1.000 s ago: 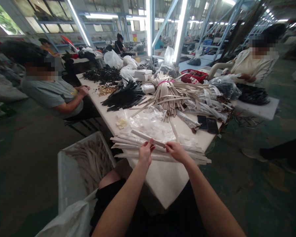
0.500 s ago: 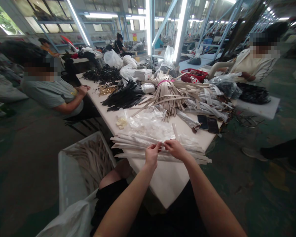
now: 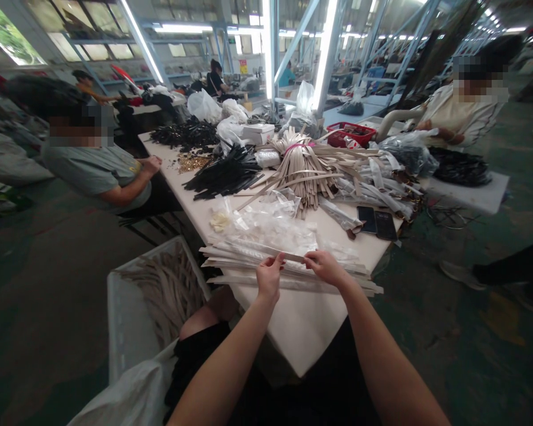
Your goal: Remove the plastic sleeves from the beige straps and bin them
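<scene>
Between my two hands stretches a flat beige strap (image 3: 294, 258), level above the table. My left hand (image 3: 270, 276) pinches it on the left, thumb against fingers. My right hand (image 3: 324, 267) is closed on it a short way to the right. Under and around the hands lie several long pale straps (image 3: 231, 261), side by side across the table's near end. Just beyond them is crumpled clear plastic wrapping (image 3: 270, 229). The far part of the strap in my hands cannot be told apart from the straps below.
A tied bundle of beige straps (image 3: 304, 171) and a black strap pile (image 3: 226, 171) lie farther up the table (image 3: 299, 337). Two phones (image 3: 375, 222) rest at the right edge. A white crate (image 3: 119, 319) of straps stands left. Co-workers sit left (image 3: 93, 165) and right (image 3: 448, 118).
My hands have moved apart along the strap, the left a little left and the right to the right. More of the strap shows between them.
</scene>
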The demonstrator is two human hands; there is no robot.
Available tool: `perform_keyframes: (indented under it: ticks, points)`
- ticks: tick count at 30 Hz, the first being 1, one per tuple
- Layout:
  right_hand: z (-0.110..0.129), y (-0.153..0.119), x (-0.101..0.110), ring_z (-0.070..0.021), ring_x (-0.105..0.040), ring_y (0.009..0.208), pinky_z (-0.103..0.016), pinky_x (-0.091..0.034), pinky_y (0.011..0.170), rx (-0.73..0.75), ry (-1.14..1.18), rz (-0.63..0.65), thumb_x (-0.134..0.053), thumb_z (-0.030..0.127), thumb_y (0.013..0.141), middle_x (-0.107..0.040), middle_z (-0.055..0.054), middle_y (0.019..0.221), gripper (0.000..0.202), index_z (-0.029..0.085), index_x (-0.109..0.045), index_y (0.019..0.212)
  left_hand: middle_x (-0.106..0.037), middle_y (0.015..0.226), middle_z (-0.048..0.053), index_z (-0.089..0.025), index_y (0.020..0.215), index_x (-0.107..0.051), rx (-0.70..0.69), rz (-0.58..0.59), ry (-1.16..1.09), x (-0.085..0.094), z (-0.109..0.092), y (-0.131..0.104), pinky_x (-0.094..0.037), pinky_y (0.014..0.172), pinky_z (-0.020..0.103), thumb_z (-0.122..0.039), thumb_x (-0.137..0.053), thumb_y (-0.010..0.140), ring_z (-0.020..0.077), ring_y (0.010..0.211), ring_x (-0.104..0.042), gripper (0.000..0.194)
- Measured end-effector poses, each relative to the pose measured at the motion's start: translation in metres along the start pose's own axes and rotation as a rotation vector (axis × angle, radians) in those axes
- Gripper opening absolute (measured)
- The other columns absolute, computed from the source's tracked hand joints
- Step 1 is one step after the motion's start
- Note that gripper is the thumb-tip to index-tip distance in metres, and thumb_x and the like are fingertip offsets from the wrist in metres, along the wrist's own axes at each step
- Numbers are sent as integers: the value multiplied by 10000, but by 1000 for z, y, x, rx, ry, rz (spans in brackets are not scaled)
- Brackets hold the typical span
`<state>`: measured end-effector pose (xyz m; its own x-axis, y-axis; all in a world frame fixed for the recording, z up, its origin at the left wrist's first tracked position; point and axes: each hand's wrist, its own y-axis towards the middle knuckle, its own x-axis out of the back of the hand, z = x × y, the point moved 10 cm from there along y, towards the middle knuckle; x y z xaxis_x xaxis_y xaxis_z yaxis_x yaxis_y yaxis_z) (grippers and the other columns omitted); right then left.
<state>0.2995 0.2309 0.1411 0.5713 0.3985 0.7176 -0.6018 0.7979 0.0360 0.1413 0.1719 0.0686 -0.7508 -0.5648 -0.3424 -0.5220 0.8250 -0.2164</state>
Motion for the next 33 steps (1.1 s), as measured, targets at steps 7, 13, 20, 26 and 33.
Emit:
perform_keyframes:
  ticks: [7,13,20,26,33]
  points:
    - [0,5,-4,-157,-585,651,-386,-348,1039,10,54,31,-506,264,934,-698,-1,689,273,207,-690,740,-663,651,55,-119,694,-718,36,37,30,-5,10,-1,-455,600,251,-451,-874,638,161,629,-628,371]
    - [-1,6,4,-157,-583,662,-342,-393,947,22,26,2,-509,267,928,-687,1,684,260,203,-700,764,-686,652,81,-118,708,-743,-8,68,144,-6,1,2,-441,573,257,-517,-821,693,147,563,-586,407]
    - [-7,5,7,-172,-587,688,-342,-396,929,14,36,10,-506,287,931,-693,-7,696,274,204,-687,742,-732,781,134,-125,771,-715,165,160,98,-1,18,5,-445,539,261,-627,-749,718,156,551,-616,506]
    - [-9,1,10,-187,-589,722,-312,-422,834,9,78,31,-535,298,911,-683,-21,682,271,199,-695,717,-732,814,138,-121,811,-693,211,228,-22,-4,24,9,-473,562,269,-588,-738,739,163,585,-640,475]
    - [-7,0,12,-171,-566,687,-261,-397,682,27,56,25,-523,276,904,-658,-26,649,295,184,-683,674,-708,720,119,-109,768,-734,93,260,75,-21,22,-4,-485,602,287,-579,-739,758,170,596,-630,470]
